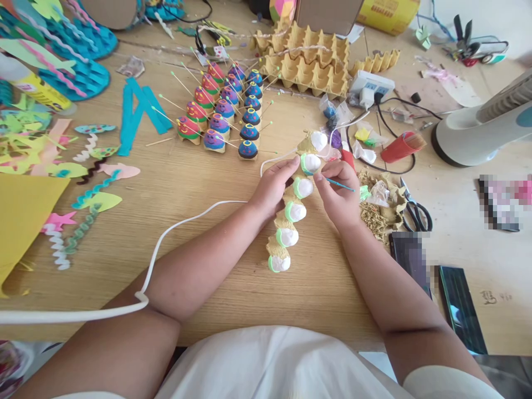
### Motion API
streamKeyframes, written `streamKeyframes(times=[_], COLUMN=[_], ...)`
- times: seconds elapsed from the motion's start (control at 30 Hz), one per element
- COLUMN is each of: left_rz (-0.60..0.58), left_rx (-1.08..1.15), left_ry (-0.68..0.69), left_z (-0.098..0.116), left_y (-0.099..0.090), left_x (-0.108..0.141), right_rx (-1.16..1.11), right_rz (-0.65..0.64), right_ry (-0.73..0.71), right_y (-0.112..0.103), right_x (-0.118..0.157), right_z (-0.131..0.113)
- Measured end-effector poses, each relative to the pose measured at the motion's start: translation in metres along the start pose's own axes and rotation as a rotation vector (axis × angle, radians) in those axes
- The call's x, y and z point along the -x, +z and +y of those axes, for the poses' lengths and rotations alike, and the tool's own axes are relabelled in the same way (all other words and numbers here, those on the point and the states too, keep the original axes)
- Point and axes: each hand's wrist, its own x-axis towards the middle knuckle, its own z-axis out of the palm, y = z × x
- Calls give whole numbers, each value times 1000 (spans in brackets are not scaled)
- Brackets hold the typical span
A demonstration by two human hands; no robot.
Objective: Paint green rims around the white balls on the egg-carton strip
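My left hand is closed on the side of an egg carton strip, near its upper end. Several of its cups are capped with white clay-like material, most with a light green rim; the topmost cup shows white only. Between thumb and fingers of my right hand is a thin blue stick tool. Its near end points at the second cup from the top; I cannot tell whether it touches. Beyond the hands stand rows of painted egg carton cups in red, purple and dark blue, with thin stalks on them.
Uncut egg cartons lie at the back beside a power strip. To the right are scissors, a red cup, phones and a white fan. Paper cut-outs cover the left side. A white cable crosses my left arm.
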Motion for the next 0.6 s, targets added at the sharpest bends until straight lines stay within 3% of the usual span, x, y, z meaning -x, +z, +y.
streamKeyframes(times=[0.2, 0.6], left_rz=[-2, 53], left_rx=[18, -12], left_ry=[0, -10], left_z=[1, -3], left_y=[0, -2], left_x=[0, -3], right_rx=[60, 11], right_rz=[51, 13], right_ry=[-12, -55], right_y=[5, -3], right_x=[2, -1], right_z=[2, 0])
